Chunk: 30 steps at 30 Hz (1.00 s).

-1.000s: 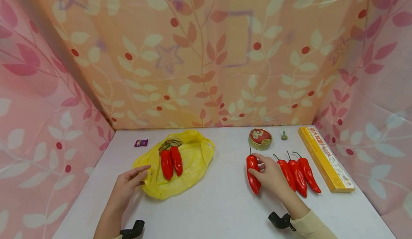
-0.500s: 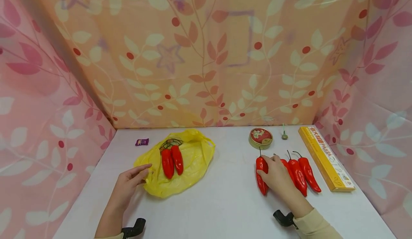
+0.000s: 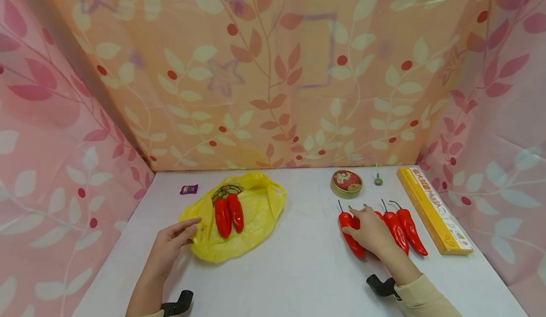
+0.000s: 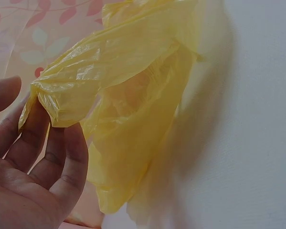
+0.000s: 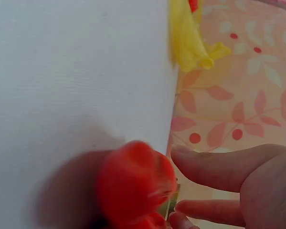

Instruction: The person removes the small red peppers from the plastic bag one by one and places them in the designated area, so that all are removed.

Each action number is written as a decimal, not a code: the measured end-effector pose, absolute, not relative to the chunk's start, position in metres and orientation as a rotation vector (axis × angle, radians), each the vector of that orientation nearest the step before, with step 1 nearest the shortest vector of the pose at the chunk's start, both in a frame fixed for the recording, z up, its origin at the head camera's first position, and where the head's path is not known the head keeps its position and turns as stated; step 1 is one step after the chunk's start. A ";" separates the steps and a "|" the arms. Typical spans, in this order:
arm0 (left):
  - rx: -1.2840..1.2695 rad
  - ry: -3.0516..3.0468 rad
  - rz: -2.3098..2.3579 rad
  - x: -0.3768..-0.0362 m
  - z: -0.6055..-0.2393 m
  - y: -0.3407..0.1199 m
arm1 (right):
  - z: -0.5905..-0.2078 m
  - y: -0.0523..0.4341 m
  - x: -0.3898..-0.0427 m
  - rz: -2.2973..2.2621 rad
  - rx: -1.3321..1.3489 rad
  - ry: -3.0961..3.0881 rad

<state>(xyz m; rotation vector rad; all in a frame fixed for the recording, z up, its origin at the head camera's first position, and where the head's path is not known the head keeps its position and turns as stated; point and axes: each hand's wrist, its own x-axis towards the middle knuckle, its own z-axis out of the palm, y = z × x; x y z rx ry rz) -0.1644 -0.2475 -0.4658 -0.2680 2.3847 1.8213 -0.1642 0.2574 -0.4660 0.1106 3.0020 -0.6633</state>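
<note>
A yellow plastic bag (image 3: 256, 227) lies spread on the white table, with two red chili peppers (image 3: 222, 217) on it. My left hand (image 3: 172, 241) holds the bag's left edge; in the left wrist view, the gathered edge (image 4: 57, 102) runs over the curled fingers, the thumb a little apart. On the right, several more red chili peppers lie side by side. My right hand (image 3: 371, 231) is over them, behind the leftmost chili pepper (image 3: 350, 241) and partly hiding others. In the right wrist view, thumb and fingers are spread beside a red chili pepper (image 5: 133, 186).
A round red-and-gold tin (image 3: 346, 183) stands at the back, with a small green-stemmed object (image 3: 378, 179) to its right. A yellow pasta box (image 3: 435, 212) lies along the right side. At back left is a small purple packet (image 3: 189, 189). Patterned curtains (image 3: 273, 118) border the table.
My right hand has carried a chili pepper rightward to the group, where it now lies leftmost and slanted with the fingers off it. The left hand has stayed on the bag.
</note>
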 end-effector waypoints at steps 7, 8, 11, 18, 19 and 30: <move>-0.272 2.381 1.823 -0.162 -0.466 -0.249 | -0.445 0.256 -0.165 -0.792 0.075 3.015; -0.272 2.380 1.822 -0.162 -0.466 -0.249 | -0.443 0.255 -0.166 -0.822 0.057 3.020; -0.285 2.377 1.817 -0.162 -0.466 -0.249 | -0.439 0.249 -0.169 -0.925 0.008 3.025; -0.289 2.374 1.809 -0.163 -0.466 -0.249 | -0.429 0.222 -0.177 -1.186 -0.089 2.978; -0.290 2.373 1.809 -0.163 -0.466 -0.249 | -0.428 0.217 -0.179 -1.210 -0.103 2.973; -0.276 2.366 1.821 -0.164 -0.466 -0.248 | -0.428 0.159 -0.197 -1.354 -0.228 2.918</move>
